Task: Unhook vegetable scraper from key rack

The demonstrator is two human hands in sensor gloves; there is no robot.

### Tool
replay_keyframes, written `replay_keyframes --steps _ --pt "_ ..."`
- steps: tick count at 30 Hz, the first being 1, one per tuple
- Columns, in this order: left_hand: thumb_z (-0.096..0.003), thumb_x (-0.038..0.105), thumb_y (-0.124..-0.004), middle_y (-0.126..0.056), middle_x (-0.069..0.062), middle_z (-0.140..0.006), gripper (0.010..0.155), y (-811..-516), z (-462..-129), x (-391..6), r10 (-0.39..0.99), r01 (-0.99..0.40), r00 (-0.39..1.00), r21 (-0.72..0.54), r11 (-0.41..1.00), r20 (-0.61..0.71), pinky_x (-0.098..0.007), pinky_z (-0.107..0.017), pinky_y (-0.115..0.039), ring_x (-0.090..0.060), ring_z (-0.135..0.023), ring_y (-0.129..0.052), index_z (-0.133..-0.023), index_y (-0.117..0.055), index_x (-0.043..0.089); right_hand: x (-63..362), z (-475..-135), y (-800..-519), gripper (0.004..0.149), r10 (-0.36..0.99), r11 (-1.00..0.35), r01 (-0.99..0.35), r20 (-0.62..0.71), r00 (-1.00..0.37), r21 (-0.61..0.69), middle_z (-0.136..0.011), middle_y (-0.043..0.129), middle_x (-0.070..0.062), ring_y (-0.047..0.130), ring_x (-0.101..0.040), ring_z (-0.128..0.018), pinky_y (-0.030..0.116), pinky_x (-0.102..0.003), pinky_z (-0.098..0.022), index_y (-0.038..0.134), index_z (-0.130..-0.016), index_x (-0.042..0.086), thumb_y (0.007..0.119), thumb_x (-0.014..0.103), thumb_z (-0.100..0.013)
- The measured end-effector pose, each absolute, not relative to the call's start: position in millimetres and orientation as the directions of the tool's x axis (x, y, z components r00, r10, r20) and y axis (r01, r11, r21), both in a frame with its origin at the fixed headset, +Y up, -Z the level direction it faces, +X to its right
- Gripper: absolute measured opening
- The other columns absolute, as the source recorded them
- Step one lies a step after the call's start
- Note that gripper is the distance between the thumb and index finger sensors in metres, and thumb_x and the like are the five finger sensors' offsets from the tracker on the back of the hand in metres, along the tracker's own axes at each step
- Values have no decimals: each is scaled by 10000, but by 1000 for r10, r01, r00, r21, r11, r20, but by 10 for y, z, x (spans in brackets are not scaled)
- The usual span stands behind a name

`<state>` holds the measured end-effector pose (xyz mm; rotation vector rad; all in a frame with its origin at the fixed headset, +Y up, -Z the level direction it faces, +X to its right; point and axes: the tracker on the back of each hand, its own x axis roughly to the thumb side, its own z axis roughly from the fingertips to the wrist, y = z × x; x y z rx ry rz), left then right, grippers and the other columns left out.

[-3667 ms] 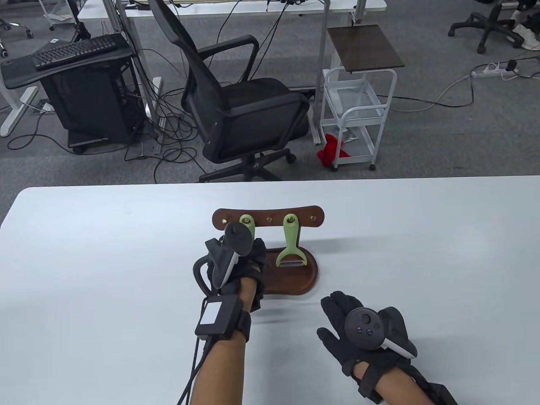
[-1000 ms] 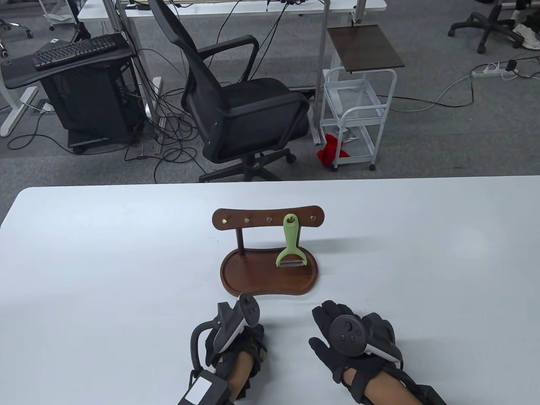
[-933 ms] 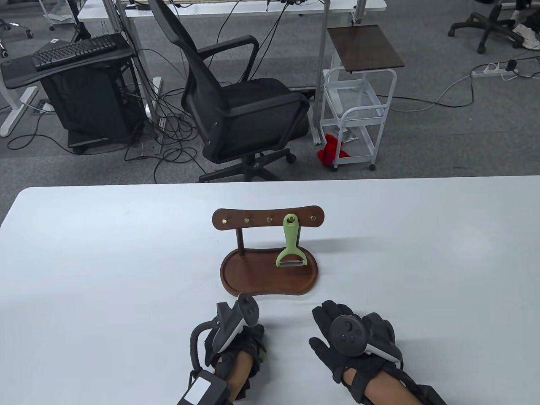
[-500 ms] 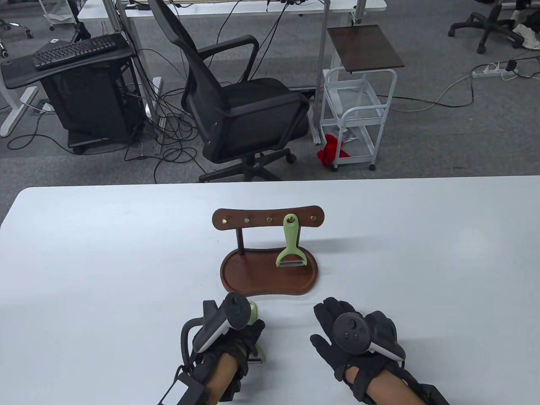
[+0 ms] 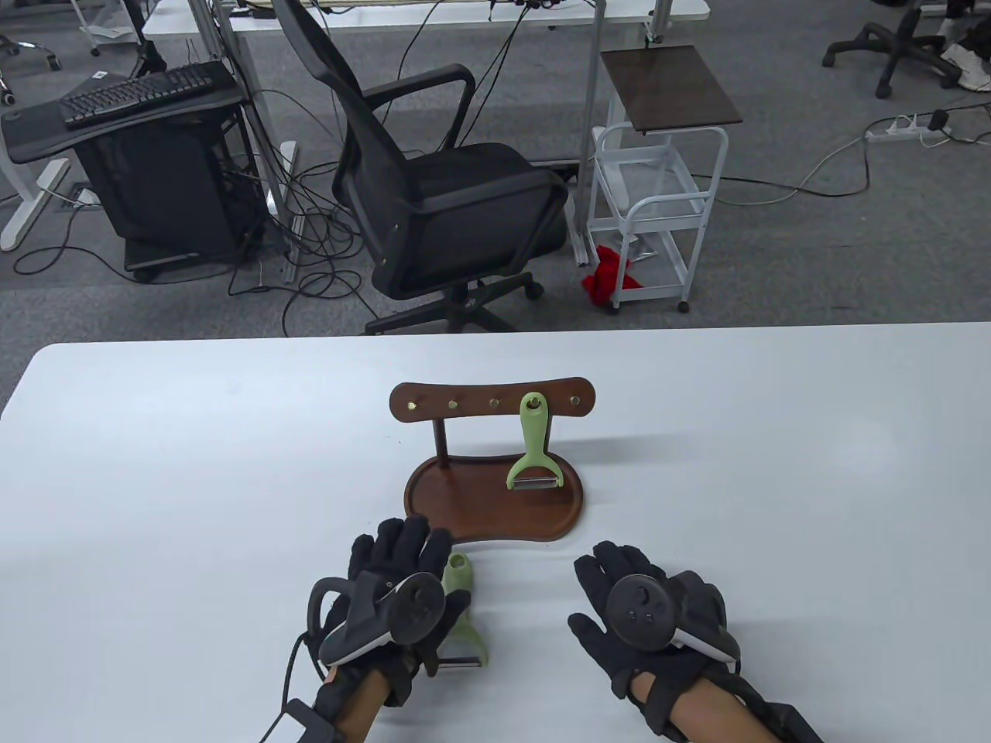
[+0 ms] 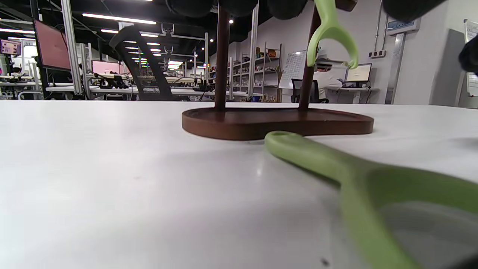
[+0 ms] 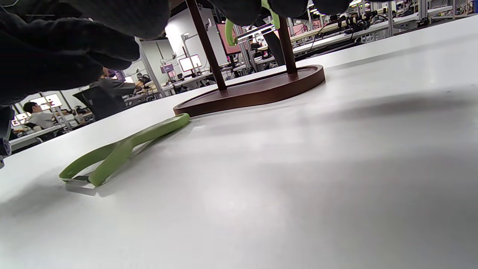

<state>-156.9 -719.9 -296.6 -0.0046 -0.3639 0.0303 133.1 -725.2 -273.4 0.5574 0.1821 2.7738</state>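
A green vegetable scraper [image 5: 462,611] lies flat on the white table [image 5: 155,495] in front of the wooden key rack [image 5: 492,398]; it also shows in the left wrist view [image 6: 336,172] and the right wrist view [image 7: 123,147]. My left hand [image 5: 391,576] is open with fingers spread, just left of this scraper and not holding it. A second green scraper [image 5: 533,445] hangs from a peg on the rack, above the rack's tray base [image 5: 464,515]. My right hand [image 5: 642,607] rests open and empty on the table, right of the lying scraper.
Beyond the table's far edge stand a black office chair [image 5: 433,186] and a white trolley [image 5: 658,193]. A desk with a keyboard [image 5: 135,93] is at the far left.
My left hand took the left scraper off the rack, carried it toward the front of the table, laid it down and opened, fingers now spread. My right hand barely moved.
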Motion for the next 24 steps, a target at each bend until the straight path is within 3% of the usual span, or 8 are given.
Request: replay_keyframes --steps 17,24 --pt "-518 584 -645 -278 -156 -1167 763 -7155 -3016 -1717 123 -100 950 -91 991 287 -757 -708 -300 -529 -1088 -318 -1125 -335 240 1308 -2816 -7186 706 345 -938 -320 277 -897 133 -1111 336 -227 380 -529 -961 421 -690 -635 421 -1034 102 650 487 -490" --pt "-520 577 -648 -250 -159 -1173 763 -7125 -3022 -1678 160 -133 941 -106 985 299 -759 -708 -296 -532 -1088 -311 -1126 -332 239 1147 -2980 -7118 716 290 -955 -268 231 -929 124 -1101 368 -225 426 -519 -951 459 -675 -629 401 -1030 93 655 486 -488"
